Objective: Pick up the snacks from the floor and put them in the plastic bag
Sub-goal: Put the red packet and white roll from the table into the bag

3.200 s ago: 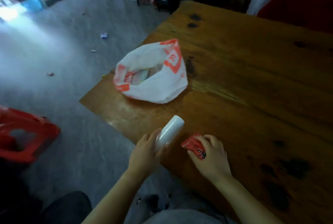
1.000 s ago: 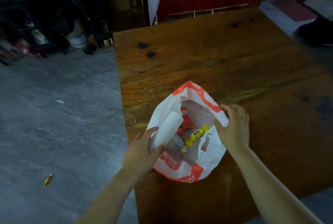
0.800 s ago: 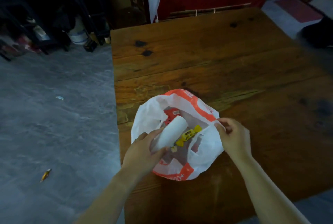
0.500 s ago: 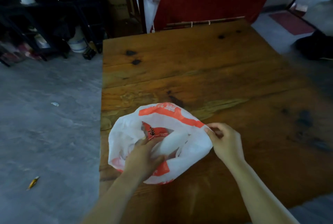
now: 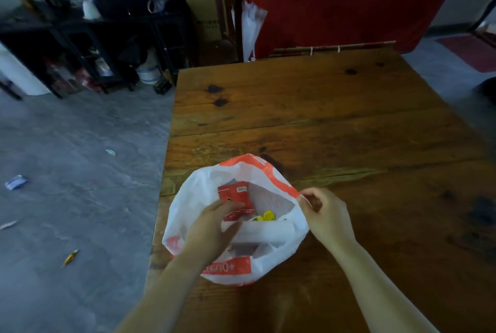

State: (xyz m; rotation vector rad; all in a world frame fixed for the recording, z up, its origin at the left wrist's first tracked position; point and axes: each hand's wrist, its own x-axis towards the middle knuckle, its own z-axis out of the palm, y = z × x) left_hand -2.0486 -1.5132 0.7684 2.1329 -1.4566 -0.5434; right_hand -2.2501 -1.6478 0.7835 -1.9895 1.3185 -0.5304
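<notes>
A white plastic bag [image 5: 279, 185] with orange print sits open at the near left corner of the wooden table [image 5: 335, 123]. Inside lie a red packet [image 5: 237, 193], a yellow candy [image 5: 268, 216] and a white tube-shaped snack [image 5: 268, 233] on its side. My left hand [image 5: 212, 228] is inside the bag's mouth, fingers apart, just above the tube and holding nothing. My right hand [image 5: 326, 216] pinches the bag's right rim and holds it open. On the floor to the left lie a yellow candy [image 5: 70, 257], a blue-white packet [image 5: 15, 182] and a small pale wrapper [image 5: 110, 152].
Grey floor [image 5: 80, 198] spreads left of the table. Dark cluttered shelves [image 5: 88, 37] stand at the back left, with a cardboard box [image 5: 204, 2] and a folded white umbrella [image 5: 251, 27] beside a red cloth [image 5: 335, 0] behind the table.
My left hand carried the white tube into the bag and let it go; it now lies inside. My right hand dropped the red packet in earlier and took hold of the bag's rim.
</notes>
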